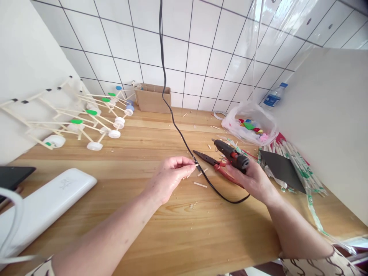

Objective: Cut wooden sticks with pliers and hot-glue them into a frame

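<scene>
My left hand [171, 178] is closed in a pinch above the middle of the wooden table. Between thumb and forefinger sits a small dark-tipped piece [196, 163], too small to make out fully. My right hand [254, 182] is wrapped round a black hot glue gun [230, 152], whose nozzle points up and to the left. Long-nose pliers [207, 158] with red handles lie on the table beneath the glue gun. Short cut sticks [200, 184] are scattered between the two hands, close to the black cord [214, 188].
Stick-frame models [94, 122] with white wheels stand at the left. A cardboard box [153, 99] sits against the tiled wall. On the right are a plastic bag [227, 124] of coloured pieces, a bottle [274, 96] and wrapped sticks [301, 165]. A white power bank [66, 191] lies front left.
</scene>
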Demonstrator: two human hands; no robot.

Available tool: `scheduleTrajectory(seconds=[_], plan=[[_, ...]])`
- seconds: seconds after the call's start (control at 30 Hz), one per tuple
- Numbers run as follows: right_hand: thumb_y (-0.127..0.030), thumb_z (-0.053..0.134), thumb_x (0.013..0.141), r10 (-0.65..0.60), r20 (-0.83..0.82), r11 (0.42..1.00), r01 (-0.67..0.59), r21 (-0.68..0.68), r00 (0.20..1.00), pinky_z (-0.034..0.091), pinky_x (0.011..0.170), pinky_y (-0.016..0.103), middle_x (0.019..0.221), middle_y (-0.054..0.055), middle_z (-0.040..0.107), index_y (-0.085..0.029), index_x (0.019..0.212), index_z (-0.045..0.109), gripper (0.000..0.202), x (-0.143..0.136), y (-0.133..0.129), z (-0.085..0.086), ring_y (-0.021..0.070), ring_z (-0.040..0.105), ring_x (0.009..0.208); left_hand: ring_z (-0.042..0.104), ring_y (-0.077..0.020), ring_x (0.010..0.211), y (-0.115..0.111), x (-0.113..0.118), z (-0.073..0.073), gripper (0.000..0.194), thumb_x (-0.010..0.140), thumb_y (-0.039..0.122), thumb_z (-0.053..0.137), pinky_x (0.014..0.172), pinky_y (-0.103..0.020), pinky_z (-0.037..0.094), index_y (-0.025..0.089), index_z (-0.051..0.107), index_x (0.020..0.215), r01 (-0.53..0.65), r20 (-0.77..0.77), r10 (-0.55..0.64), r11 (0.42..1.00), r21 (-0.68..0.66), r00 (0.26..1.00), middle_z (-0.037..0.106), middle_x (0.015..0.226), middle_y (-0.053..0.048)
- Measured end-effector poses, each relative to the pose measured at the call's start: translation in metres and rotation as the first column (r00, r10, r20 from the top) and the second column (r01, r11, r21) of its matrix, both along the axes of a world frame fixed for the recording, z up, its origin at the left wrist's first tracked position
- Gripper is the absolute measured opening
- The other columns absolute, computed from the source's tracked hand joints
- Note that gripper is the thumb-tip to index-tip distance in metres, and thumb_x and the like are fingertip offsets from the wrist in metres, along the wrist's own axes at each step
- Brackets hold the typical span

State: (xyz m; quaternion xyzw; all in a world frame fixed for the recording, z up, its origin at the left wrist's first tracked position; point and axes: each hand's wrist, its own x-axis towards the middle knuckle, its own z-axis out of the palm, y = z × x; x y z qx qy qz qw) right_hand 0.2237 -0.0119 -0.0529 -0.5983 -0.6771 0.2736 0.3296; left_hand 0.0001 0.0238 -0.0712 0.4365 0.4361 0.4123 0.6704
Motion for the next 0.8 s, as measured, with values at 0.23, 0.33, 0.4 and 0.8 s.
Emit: scheduleTrajectory(seconds=[0.23, 0.33, 0.4, 0.8], plan=[[-0.037, 0.05, 0.083, -0.1, 0.533, 0.995, 0.081, 0.06, 0.84, 0.042, 0.065, 0.027, 0.085, 0.004, 0.062, -0.017, 0.091, 0.056, 0.023, 0.002, 0.065, 0.0, 0.0179, 0.057, 0.076, 0.039, -0.0086, 0.053, 0.0, -0.002, 0.001, 0.018, 0.061, 0.032, 0.069, 0.057, -0.025, 0.029, 0.015, 0.061, 0.062, 0.069, 0.062, -0.075, 0.994, 0.087, 0.995, 0.049, 0.05, 0.004], [-0.036, 0.053, 0.082, -0.108, 0.601, 0.994, 0.101, 0.046, 0.792, 0.043, 0.074, 0.031, 0.095, 0.01, 0.062, -0.015, 0.093, 0.058, 0.025, -0.002, 0.095, -0.012, 0.0229, 0.058, 0.087, 0.039, -0.0086, 0.053, -0.001, -0.002, 0.004, 0.019, 0.059, 0.032, 0.07, 0.057, -0.026, 0.028, 0.015, 0.061, 0.06, 0.059, 0.075, -0.066, 0.994, 0.087, 0.995, 0.049, 0.05, 0.004], [-0.033, 0.055, 0.081, -0.104, 0.631, 0.994, 0.107, 0.034, 0.768, 0.042, 0.08, 0.033, 0.101, 0.014, 0.061, -0.013, 0.096, 0.059, 0.025, -0.006, 0.108, -0.021, 0.0257, 0.057, 0.095, 0.038, -0.0086, 0.053, -0.002, -0.002, 0.005, 0.02, 0.058, 0.032, 0.072, 0.057, -0.026, 0.028, 0.015, 0.061, 0.059, 0.047, 0.082, -0.053, 0.996, 0.074, 0.995, 0.05, 0.051, 0.003], [-0.027, 0.053, 0.084, -0.132, 0.596, 0.991, 0.086, 0.105, 0.792, 0.039, 0.091, 0.041, 0.119, 0.014, 0.056, -0.017, 0.109, 0.058, 0.027, -0.034, 0.082, -0.002, 0.0289, 0.05, 0.113, 0.039, -0.0095, 0.056, -0.003, -0.001, 0.002, 0.019, 0.062, 0.033, 0.072, 0.058, -0.026, 0.03, 0.016, 0.063, 0.063, 0.068, 0.131, -0.081, 0.993, 0.099, 0.988, 0.049, 0.054, 0.004]])
